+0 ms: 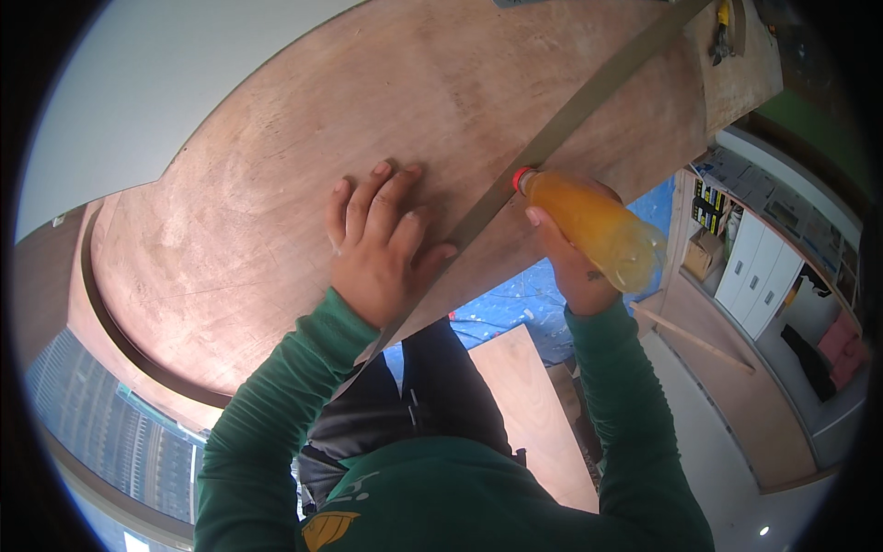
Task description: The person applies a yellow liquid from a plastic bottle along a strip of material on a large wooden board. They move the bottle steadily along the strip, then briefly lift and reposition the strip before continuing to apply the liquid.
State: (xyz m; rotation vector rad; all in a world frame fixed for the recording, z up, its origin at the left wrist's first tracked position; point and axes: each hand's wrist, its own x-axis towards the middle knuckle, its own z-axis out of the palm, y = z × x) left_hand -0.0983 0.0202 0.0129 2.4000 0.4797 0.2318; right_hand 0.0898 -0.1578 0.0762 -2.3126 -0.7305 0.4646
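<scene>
A long olive-grey strip [589, 97] runs diagonally over a pale pinkish plywood panel [276, 156] with a curved edge. My left hand [377, 248] lies with spread fingers on the plywood just left of the strip, its thumb reaching the strip. My right hand [575, 262] grips a clear plastic bottle [593, 221] of yellowish-orange liquid, held on its side with the red cap [521, 179] over the strip. Most of my right fingers are hidden behind the bottle.
A white sheet [110, 83] lies at upper left, a yellow-handled tool [722, 23] at upper right. Below are a blue covering [524, 304] and another board [520, 386]. A white cabinet [759, 267] and shelves stand at right; a curved strip [120, 331] and window [101, 423] at left.
</scene>
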